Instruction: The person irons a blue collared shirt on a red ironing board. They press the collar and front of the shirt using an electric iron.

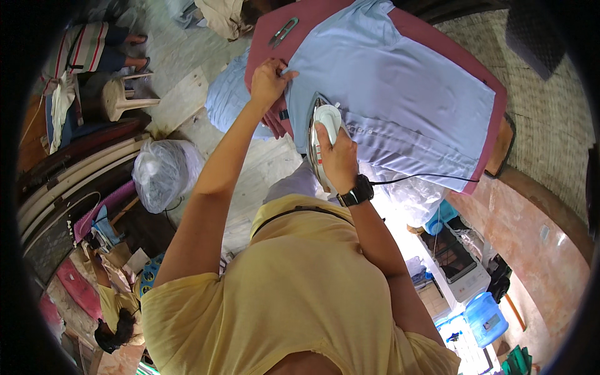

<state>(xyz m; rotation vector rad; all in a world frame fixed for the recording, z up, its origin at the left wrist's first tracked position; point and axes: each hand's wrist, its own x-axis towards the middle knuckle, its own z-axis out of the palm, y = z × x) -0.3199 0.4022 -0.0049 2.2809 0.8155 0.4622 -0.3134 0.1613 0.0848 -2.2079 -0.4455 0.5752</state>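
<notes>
A light blue shirt [387, 81] lies spread over a maroon-covered ironing board [487, 84]. My right hand [339, 159] is wrapped round the handle of a clothes iron [327, 116], with a dark watch on the wrist. The iron's tip points away from me, over the shirt's near left part. At the shirt's left edge, my left hand [267, 86] has its fingers bent, with thumb and forefinger at the cloth. Beyond it on the board lie small green-handled thread snips [285, 31]. More light blue cloth [226, 97] hangs below the board's left side.
The black cord [425, 177] trails right from the iron. A clear plastic bag [164, 175] and a pale stool [122, 97] stand left. One person [122, 53] is at the upper left, another [119, 315] at the lower left. A blue container [485, 320] is lower right.
</notes>
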